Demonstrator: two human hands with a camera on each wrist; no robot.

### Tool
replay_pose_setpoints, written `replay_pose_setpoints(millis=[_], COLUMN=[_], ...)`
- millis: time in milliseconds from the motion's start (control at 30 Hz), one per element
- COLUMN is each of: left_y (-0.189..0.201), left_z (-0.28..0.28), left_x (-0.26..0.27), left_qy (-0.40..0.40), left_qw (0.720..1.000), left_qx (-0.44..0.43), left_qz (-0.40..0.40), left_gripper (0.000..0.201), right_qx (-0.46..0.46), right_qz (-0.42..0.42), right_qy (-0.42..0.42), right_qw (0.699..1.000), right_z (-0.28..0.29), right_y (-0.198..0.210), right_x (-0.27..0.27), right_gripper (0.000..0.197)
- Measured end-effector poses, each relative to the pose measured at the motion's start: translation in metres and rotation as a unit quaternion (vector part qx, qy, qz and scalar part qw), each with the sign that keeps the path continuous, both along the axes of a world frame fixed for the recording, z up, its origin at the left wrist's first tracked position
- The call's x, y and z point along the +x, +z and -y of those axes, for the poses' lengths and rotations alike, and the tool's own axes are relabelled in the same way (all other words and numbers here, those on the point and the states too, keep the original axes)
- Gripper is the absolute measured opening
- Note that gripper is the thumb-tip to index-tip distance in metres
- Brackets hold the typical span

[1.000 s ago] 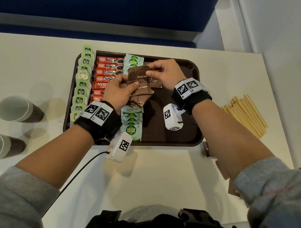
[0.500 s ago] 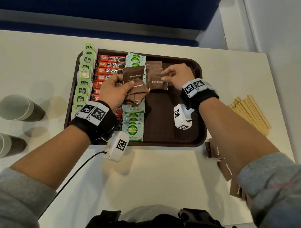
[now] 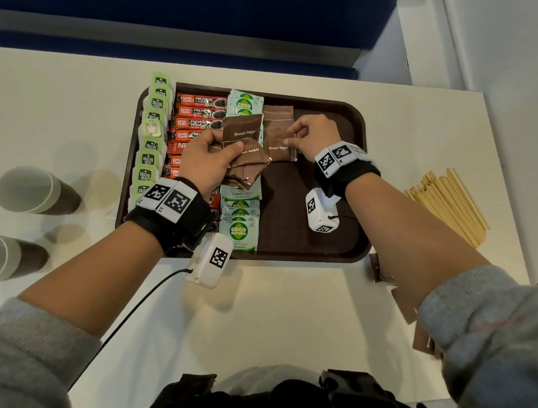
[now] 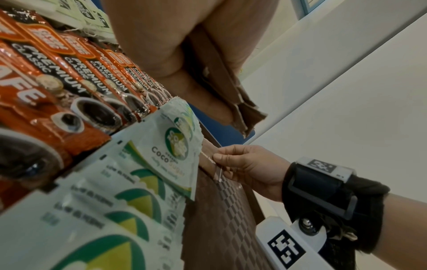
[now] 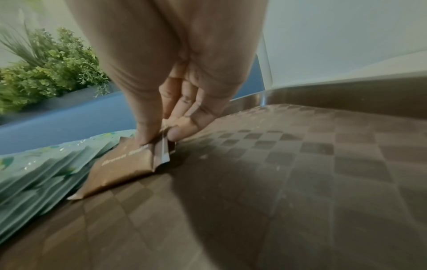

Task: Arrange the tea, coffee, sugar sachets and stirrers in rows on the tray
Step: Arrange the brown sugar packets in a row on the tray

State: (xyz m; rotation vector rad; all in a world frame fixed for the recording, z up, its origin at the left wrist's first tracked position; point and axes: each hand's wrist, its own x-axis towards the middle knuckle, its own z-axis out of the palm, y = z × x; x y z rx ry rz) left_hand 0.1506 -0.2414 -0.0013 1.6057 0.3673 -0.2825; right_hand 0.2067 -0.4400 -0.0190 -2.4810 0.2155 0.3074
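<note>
At the far left, two paper cups (image 3: 32, 190) stand on the table (image 3: 60, 104), well apart from the tray (image 3: 335, 116). These are not part of the current step.

Inside the tray, from its left edge inward, three rows are laid: green tea bags (image 3: 151, 144), red coffee sticks (image 3: 197, 113), then green-and-white coco sugar sachets (image 3: 239, 232).

Your left hand (image 3: 206, 161) hovers over the coffee and coco rows. Its thumb and curled fingers clamp a fanned stack of brown sugar sachets (image 3: 244, 134). Hold this stack by its lower edges, as shown. The sachets appear light, thin and pliable, so they will likely slide against each other if the clamp loosens.

The fourth row is started just right of the coco sugar. A few brown sachets already lie at its far end (image 3: 278, 112).

Your right hand (image 3: 315, 136) pinches one brown sugar sachet (image 5: 124, 164) by its right-hand sealed edge, between thumb and fingertips (image 5: 177, 134). The sachet's far corner rests on the tray floor, touching the coco sugar row. The sealed edge is probably the stiffest part, so take hold there. Lower the sachet flat, overlapping the one behind it.

The tray floor to the right of this row is bare.

On the table to the right of the tray lies the bundle of wooden stirrers (image 3: 447, 203), not yet on the tray. More brown sachets (image 3: 402, 303) lie near your right forearm, partly hidden.
</note>
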Motion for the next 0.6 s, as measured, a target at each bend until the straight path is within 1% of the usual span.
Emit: replay_pose_setpoints(millis=[133,600], left_y=[0.0016,0.0001], left_z=[0.0001,0.0012], left_x=[-0.0008,-0.0020], left_qy=[-0.004,-0.008], left_qw=[1.000,1.000], left_qx=[0.000,0.013], left_qz=[0.000,-0.003], left_gripper=[0.013,0.013], right_qx=[-0.011,0.007], right_qz=[0.008,0.028], right_qy=[0.012,-0.014], right_qw=[1.000,0.999], right_z=[-0.0025,-0.0012], right_y=[-0.0009,-0.0053], right_x=[0.0010,-0.0033], right_gripper=[0.022,0.023])
